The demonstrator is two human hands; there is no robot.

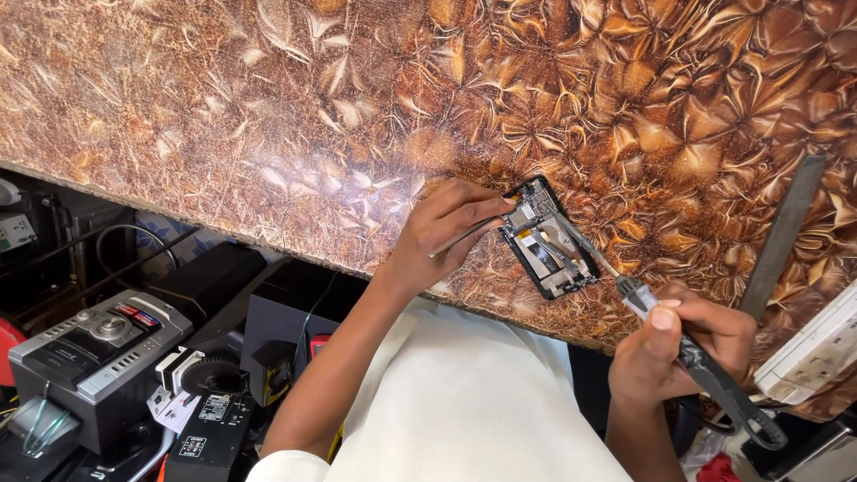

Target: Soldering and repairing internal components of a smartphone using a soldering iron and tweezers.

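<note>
Brown, leaf-patterned tabletop (268, 116) is lying under one opened phone (547, 237), its back off and its insides showing. The phone's long axis is running diagonally, from its upper end further from me down toward my right hand (683, 344). My left hand (446, 234) is the nearer one: it is resting right at the phone's upper left edge, fingers pinched closed on one thin pair of tweezers (464, 236) whose tips are reaching the board. My right hand is sitting just off the phone's lower right corner, fingers wrapped closed around one screwdriver (705, 366), thumb on its grey grip. Its thin shaft is slanting up and left along the phone's length, the tip over the middle of the phone; whether it is touching I cannot tell. One dark flat metal strip (784, 236) is lying well off to the right.
</note>
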